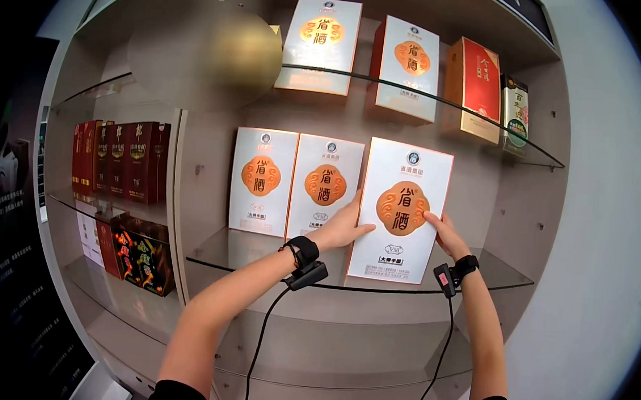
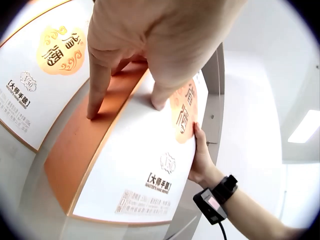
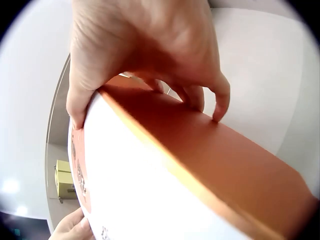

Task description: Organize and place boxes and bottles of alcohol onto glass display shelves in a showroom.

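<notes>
In the head view, the V50 liquor carton (image 1: 405,212) was nearly upright at the front of the glass shelf (image 1: 490,278); base contact was unclear. The left hand (image 1: 342,226) and right hand (image 1: 451,237) clamped its opposite sides, thumbs on the glossy white face. The boxy, orange-sided cardboard seemed stiff, likely weighty, slightly slippery, perhaps fragile inside, best held low on both sides

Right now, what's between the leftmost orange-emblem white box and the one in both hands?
Another white box, partly covered by the left hand; the head view shows this.
</notes>
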The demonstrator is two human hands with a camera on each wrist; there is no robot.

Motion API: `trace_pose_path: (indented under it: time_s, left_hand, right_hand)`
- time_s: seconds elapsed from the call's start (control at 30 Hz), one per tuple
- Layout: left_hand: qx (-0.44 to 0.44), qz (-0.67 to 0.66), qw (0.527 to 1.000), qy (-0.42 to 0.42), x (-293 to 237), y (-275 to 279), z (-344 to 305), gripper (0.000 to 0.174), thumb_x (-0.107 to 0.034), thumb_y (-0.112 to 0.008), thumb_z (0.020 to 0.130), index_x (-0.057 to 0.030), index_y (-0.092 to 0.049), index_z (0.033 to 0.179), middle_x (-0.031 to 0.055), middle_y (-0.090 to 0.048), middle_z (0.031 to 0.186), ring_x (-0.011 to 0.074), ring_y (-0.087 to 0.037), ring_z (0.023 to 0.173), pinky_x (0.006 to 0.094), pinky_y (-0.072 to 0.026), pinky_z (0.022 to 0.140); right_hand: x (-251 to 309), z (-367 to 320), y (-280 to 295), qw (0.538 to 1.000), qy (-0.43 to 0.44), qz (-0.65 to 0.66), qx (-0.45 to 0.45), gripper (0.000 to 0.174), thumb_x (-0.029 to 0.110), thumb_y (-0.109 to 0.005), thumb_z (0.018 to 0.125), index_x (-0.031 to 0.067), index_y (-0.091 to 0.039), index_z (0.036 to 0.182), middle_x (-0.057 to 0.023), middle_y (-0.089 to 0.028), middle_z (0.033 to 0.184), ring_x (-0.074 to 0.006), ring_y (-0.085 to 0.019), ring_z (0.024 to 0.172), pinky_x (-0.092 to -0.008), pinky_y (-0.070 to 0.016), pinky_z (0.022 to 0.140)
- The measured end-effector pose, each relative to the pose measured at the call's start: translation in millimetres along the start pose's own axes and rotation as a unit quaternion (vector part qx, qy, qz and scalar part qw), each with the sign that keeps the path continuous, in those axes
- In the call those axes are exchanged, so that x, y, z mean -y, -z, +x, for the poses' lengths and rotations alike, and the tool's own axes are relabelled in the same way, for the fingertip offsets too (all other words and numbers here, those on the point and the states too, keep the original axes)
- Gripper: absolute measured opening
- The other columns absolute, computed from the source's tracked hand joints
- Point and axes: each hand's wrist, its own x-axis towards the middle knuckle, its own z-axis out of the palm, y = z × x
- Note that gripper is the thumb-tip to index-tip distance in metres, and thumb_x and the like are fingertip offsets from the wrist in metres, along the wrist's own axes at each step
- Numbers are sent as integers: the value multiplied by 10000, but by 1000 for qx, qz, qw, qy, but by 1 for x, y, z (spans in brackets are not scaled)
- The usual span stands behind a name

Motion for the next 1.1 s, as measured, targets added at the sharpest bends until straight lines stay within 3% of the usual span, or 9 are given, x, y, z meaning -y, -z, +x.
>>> trace_pose_path:
  time_s: [0.1, 0.17, 0.27, 0.57, 0.73, 0.87, 0.93, 0.97, 1.1]
  left_hand:
    - [-53, 103, 992, 52, 4, -11, -5, 839, -145, -596, 791, 2, 5, 1357, 326, -284, 1290, 411, -485, 1049, 385, -402, 897]
    - [-86, 119, 986, 73, -6, -20, -11, 856, -146, -607, 784, 4, 10, 1357, 328, -284, 1290, 413, -465, 1074, 383, -396, 906]
    - [-128, 172, 975, 62, -16, -28, -9, 954, -176, -687, 721, -3, -3, 1363, 325, -196, 1336, 409, -354, 1188, 386, -361, 955]
    - [-87, 572, 816, -9, 6, -28, 18, 1143, -290, -811, 472, -173, -145, 1394, 133, -56, 1446, 302, -91, 1335, 496, -240, 1018]
    - [-37, 542, 839, 9, 9, -31, 27, 1161, -286, -821, 451, -157, -151, 1391, 143, -60, 1444, 307, -89, 1334, 477, -245, 1022]
    - [-25, 484, 874, -32, 9, -32, 28, 1173, -249, -833, 475, -115, -111, 1390, 242, -24, 1417, 381, -81, 1317, 449, -268, 1021]
    - [-185, 375, 902, 109, 15, -39, 25, 1208, -224, -823, 535, -116, 24, 1389, 388, 17, 1339, 457, -169, 1269, 447, -316, 990]
    - [-80, 186, 966, 160, 14, -31, 29, 1216, -191, -795, 592, -128, 141, 1366, 485, -24, 1253, 519, -266, 1192, 443, -366, 946]
    - [-39, 170, 969, 174, 14, -26, 33, 1190, -168, -768, 623, -143, 168, 1358, 453, -111, 1273, 516, -336, 1148, 414, -401, 921]
  right_hand:
    - [-2, -6, -7, 997, -70, 8, -16, 717, 338, -663, 757, -65, -317, 1238, -178, -456, 1184, -235, -476, 1084, -312, -423, 872]
    - [-11, -16, -21, 967, 141, -194, -79, 761, 293, -700, 732, -81, -264, 1232, -195, -457, 1148, -254, -510, 1039, -319, -464, 822]
    - [-11, -31, -34, 949, 194, -226, -100, 806, 254, -734, 703, -88, -212, 1214, -221, -452, 1127, -270, -533, 1003, -325, -474, 816]
    - [-49, 23, -19, 949, 132, -276, -73, 822, 326, -736, 690, -115, -219, 1153, -261, -451, 1095, -292, -554, 967, -325, -523, 709]
    - [-33, 34, -15, 962, -66, -264, -12, 863, 384, -724, 681, -140, -221, 1147, -284, -452, 1078, -291, -600, 863, -353, -536, 450]
    - [-26, 17, -22, 963, -30, -266, -14, 844, 422, -714, 678, -158, -297, 1127, -266, -493, 1043, -286, -613, 834, -333, -547, 476]
    - [-35, 20, -17, 964, -37, -262, -19, 849, 427, -715, 674, -159, -304, 1131, -268, -490, 1053, -290, -608, 851, -330, -548, 506]
    - [-40, 20, -13, 964, -45, -261, -21, 854, 431, -717, 671, -159, -310, 1136, -269, -487, 1063, -293, -603, 867, -327, -548, 536]
    - [-56, 24, -4, 955, -31, -295, -4, 862, 433, -715, 673, -159, -306, 1148, -277, -487, 1063, -309, -585, 915, -326, -537, 596]
